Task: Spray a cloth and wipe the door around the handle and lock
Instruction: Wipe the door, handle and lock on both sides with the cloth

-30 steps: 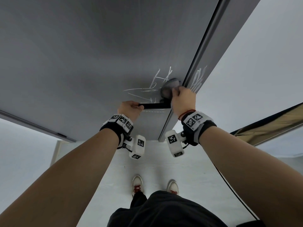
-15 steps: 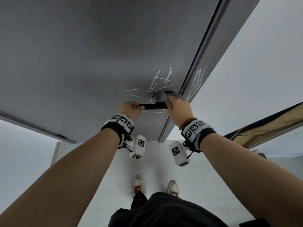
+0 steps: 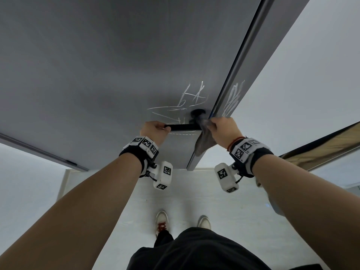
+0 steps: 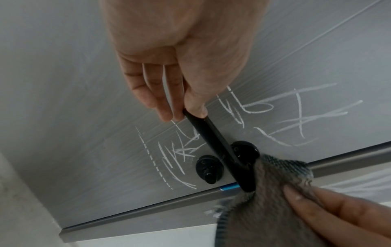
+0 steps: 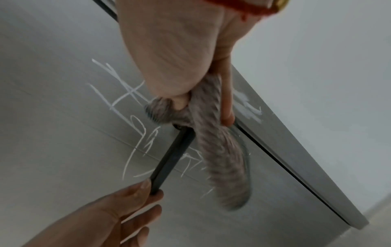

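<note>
A grey door [image 3: 97, 75] fills the upper head view, scrawled with white chalk marks [image 3: 192, 98] around a black lever handle [image 3: 183, 127]. My left hand [image 3: 154, 129] pinches the free end of the handle [image 4: 203, 127] between thumb and fingers. My right hand [image 3: 224, 129] grips a grey cloth [image 3: 204, 139] against the handle's pivot end, beside the door's edge. The cloth [image 5: 215, 150] hangs down from my fingers. A black round lock [image 4: 209, 168] with a thumb turn sits just below the handle's rose [image 4: 245, 148].
The door frame [image 3: 239, 90] runs along the door's right edge and carries more chalk smears [image 3: 233, 96]. A white wall [image 3: 311, 75] stands to the right. Pale floor [image 3: 194, 191] and my shoes [image 3: 161, 219] lie below.
My right hand with the cloth has slid down from above the handle's pivot to its right end, and the cloth now hangs loose below. My left hand stays on the handle.
</note>
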